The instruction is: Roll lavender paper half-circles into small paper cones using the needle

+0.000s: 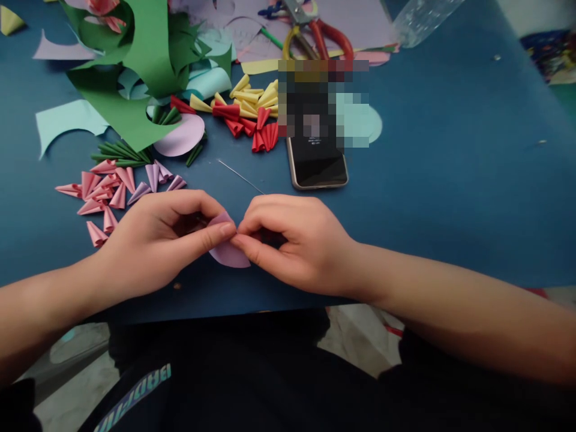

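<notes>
While both hands meet over the near edge of the blue table (450,198), a small pale purple rounded paper piece (227,252) sits between them; its folded upper tip points up and away from the person, its rounded edge curves down toward the table's near edge, and its long axis runs roughly from upper left to lower right. The left hand (157,240) pinches the paper's upper part between thumb and forefinger, fingertips pressed together on it; the right hand (299,243) pinches the same piece from the other side, its thumb and forefinger closed on the paper's right edge, so the two grips touch at the fold; most of the paper hangs below and between the fingertips, just above the table surface.

Just beyond the right hand a thin metal wire (240,176) lies slanted on the table; behind it a dark smartphone (317,162) lies flat, screen up, partly blurred. To the left of the left hand lies a scatter of pink folded paper cones (101,195), with a few light purple folded paper cones (157,179) beside them; dark green rolled paper strips (119,155) lie just behind. Farther back are red folded paper cones (245,123) and yellow folded paper cones (252,96), touching one another; large curling green paper scraps (144,54) cover the far left; red-handled scissors (321,33) rest at the far edge. Nothing lies between the hands and the paper.
</notes>
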The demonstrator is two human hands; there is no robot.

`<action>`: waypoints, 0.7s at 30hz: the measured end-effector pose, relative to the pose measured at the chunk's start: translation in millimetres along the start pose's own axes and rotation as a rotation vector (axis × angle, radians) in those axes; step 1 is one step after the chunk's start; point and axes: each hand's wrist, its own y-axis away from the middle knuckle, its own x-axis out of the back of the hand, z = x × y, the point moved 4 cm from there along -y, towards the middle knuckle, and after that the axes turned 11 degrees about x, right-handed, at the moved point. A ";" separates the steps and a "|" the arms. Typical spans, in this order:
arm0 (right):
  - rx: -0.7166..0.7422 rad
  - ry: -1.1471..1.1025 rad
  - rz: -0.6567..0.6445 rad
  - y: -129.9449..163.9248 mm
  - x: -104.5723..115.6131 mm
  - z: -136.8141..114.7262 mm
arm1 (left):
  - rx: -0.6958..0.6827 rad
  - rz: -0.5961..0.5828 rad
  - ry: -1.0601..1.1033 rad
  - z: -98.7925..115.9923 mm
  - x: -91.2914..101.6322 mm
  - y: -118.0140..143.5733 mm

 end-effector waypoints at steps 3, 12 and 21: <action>-0.041 -0.046 0.016 -1.2 2.4 -1.3 | -0.074 0.039 0.029 2.7 2.0 0.0; -0.045 0.019 0.058 -3.5 12.7 -9.8 | -0.346 0.018 -0.251 5.1 4.5 6.6; 0.022 0.049 0.082 -3.8 12.8 -15.0 | -0.584 -0.003 -0.339 13.0 -3.5 9.1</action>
